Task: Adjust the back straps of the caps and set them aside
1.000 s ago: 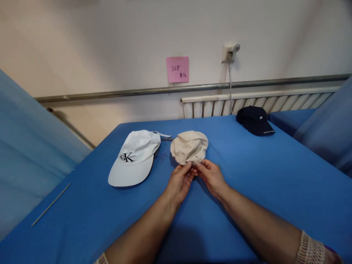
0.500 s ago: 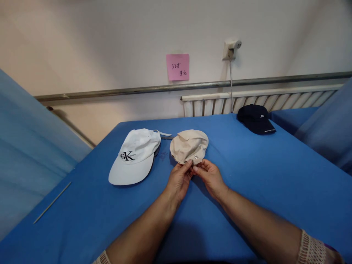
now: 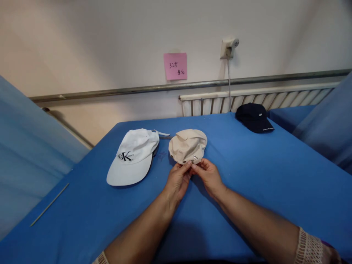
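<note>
A beige cap (image 3: 187,145) lies in the middle of the blue-covered table, its strap edge toward me and a small metal buckle showing on it. My left hand (image 3: 178,179) pinches that near edge between thumb and fingers. Right beside it, my right hand (image 3: 208,175) is also closed on the edge, the two thumbs almost touching. The fingertips beneath the cap are partly hidden. To the left sits a white cap (image 3: 137,150) with black letters, its brim pointing at me and a loose strap at its back.
A dark navy cap (image 3: 254,118) rests at the back right of the blue table (image 3: 264,176). At the left edge lies a thin stick (image 3: 50,204). Blue curtains (image 3: 24,154) hang on both sides. Behind are a radiator (image 3: 214,104), a metal rail (image 3: 132,90) and a pink note (image 3: 175,66).
The view has shifted slightly. Both hands keep their pinch on the beige cap's near edge, with the thumbs a little closer together.
</note>
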Action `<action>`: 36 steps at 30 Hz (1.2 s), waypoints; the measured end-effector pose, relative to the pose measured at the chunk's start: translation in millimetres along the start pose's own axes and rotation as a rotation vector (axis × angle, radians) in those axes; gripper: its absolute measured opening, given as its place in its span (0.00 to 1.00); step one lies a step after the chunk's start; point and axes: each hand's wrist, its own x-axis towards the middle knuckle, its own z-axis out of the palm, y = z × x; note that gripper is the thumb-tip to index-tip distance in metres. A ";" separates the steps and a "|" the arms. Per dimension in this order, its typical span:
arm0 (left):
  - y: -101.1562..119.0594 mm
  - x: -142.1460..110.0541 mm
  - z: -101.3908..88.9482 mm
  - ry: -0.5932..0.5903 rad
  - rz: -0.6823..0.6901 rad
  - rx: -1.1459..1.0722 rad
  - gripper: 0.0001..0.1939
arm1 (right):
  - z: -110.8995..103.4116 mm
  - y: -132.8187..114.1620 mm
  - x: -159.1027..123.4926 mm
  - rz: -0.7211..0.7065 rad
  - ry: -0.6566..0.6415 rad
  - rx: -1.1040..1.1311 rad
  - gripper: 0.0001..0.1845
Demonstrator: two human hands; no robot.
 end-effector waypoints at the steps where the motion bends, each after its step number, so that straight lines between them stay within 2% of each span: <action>1: 0.1 0.1 0.2 -0.002 -0.001 -0.009 0.15 | -0.2 -0.2 -0.2 0.005 -0.002 0.003 0.15; 17: -1.0 0.3 0.4 -0.025 0.004 -0.019 0.12 | -0.7 -2.0 0.0 0.057 -0.008 0.050 0.15; 31: -1.8 -0.7 1.1 -0.006 0.000 0.004 0.14 | -0.1 -1.4 0.8 0.084 0.024 0.043 0.16; 36: -0.5 -2.3 1.0 -0.009 -0.003 -0.017 0.13 | 0.7 -5.8 -1.6 0.112 -0.019 0.065 0.15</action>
